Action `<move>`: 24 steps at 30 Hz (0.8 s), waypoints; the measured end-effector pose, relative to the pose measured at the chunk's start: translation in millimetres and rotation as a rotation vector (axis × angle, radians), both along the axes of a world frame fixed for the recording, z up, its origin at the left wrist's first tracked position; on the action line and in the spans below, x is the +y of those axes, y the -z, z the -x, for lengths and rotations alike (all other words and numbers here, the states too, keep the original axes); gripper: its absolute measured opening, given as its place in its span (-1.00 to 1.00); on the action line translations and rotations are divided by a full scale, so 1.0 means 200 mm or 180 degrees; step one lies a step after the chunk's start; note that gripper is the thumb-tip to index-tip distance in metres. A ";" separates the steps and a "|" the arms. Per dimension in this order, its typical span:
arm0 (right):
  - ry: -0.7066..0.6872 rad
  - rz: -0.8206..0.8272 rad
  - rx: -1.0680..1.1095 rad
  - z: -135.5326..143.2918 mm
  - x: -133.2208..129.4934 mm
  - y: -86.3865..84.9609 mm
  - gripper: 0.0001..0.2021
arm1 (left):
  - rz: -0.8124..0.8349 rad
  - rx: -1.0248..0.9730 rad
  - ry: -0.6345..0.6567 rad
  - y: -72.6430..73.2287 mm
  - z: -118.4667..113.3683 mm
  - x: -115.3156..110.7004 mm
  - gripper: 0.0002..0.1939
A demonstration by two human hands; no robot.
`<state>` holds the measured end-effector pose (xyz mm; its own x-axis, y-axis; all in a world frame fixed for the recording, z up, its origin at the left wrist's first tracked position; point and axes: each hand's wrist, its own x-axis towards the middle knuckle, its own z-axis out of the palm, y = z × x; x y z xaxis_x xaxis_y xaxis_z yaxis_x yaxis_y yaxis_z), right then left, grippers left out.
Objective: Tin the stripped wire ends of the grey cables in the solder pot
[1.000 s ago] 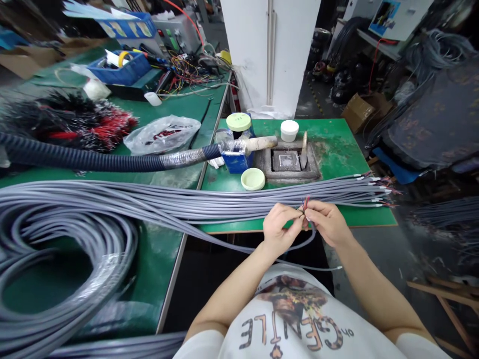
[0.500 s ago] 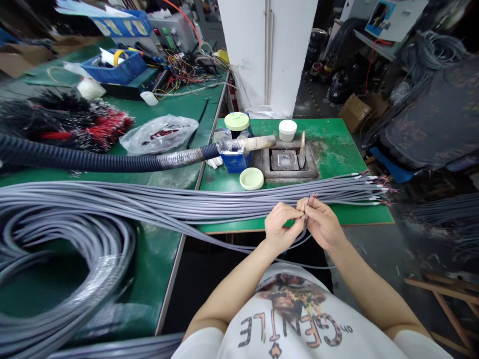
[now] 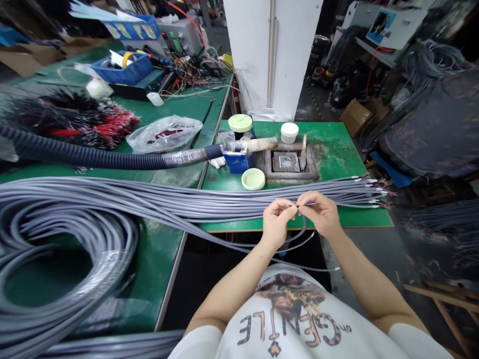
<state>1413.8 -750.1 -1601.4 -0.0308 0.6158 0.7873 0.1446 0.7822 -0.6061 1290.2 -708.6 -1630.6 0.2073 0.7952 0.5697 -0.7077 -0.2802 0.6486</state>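
Observation:
Both my hands meet above the front edge of the small green table, fingertips nearly touching. My right hand (image 3: 321, 215) pinches the end of a grey cable (image 3: 303, 227), whose coloured wires (image 3: 311, 203) poke out across its fingers. The cable curves down below this hand. My left hand (image 3: 276, 222) is closed in a pinch, thumb against forefinger, on a thin dark wire at the same cable end; the tips partly hide it. Just behind the hands lies a bundle of grey cables (image 3: 224, 202), its stripped ends (image 3: 377, 192) pointing right.
Behind the bundle are a solder pot (image 3: 287, 162) with a scraper (image 3: 303, 153), a white jar (image 3: 289, 133), a pale green lid (image 3: 253, 179) and a blue box (image 3: 238, 162). A ribbed hose (image 3: 142, 161) reaches over from the left. Coiled cable (image 3: 112, 269) covers the left bench.
My hands have turned the cable end, so its coloured wires, upright before, now lie toward the right. My left hand has shifted slightly left. The view has moved a little.

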 end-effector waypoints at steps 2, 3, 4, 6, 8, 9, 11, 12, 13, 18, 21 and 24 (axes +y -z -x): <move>0.0181 -0.0092 -0.0021 0.03 0.01 -0.02 -0.98 | 0.0102 -0.0104 0.0007 -0.02 0.01 0.00 -0.87; 0.0257 -0.0110 -0.0042 0.04 0.01 -0.04 -0.96 | 0.0137 -0.0116 -0.0049 -0.02 0.02 0.00 -0.86; 0.0327 -0.0110 -0.0076 0.05 0.03 -0.07 -0.94 | 0.0153 -0.0098 -0.0137 -0.02 0.04 0.00 -0.85; 0.0440 -0.0051 -0.0201 0.07 0.06 -0.14 -0.91 | 0.0084 0.0007 -0.0415 -0.02 0.07 0.02 -0.84; 0.0515 0.0115 -0.0362 0.08 0.13 -0.22 -0.90 | -0.0194 0.0205 -0.0850 0.00 0.12 0.05 -0.79; 0.0531 0.0227 -0.0447 0.09 0.17 -0.27 -0.90 | -0.0406 0.0347 -0.1142 0.02 0.14 0.07 -0.77; 0.0535 0.0425 -0.0612 0.11 0.27 -0.34 -0.88 | -0.0901 0.0702 -0.1821 0.04 0.19 0.11 -0.77; 0.0544 0.0490 -0.0717 0.12 0.33 -0.37 -0.87 | -0.1143 0.0892 -0.2140 0.05 0.21 0.13 -0.80; 0.0562 0.0532 -0.0848 0.14 0.39 -0.40 -0.87 | -0.1375 0.1063 -0.2400 0.07 0.22 0.15 -0.84; 0.1016 0.0601 -0.1880 0.23 0.67 -0.47 -0.91 | -0.2250 0.1391 -0.2767 0.11 0.24 0.23 -0.91; 0.1509 0.0551 -0.2652 0.28 0.77 -0.49 -0.96 | -0.2309 0.1405 -0.2791 0.12 0.24 0.24 -0.90; 0.1748 0.0538 -0.3066 0.33 0.82 -0.50 -0.97 | -0.2313 0.1362 -0.2778 0.12 0.24 0.24 -0.90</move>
<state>1348.3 -586.1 -1502.2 -0.2732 0.8299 0.4864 0.9105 0.3863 -0.1476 1243.0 -660.5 -1654.8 0.0420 0.2849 0.9576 0.1337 -0.9515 0.2772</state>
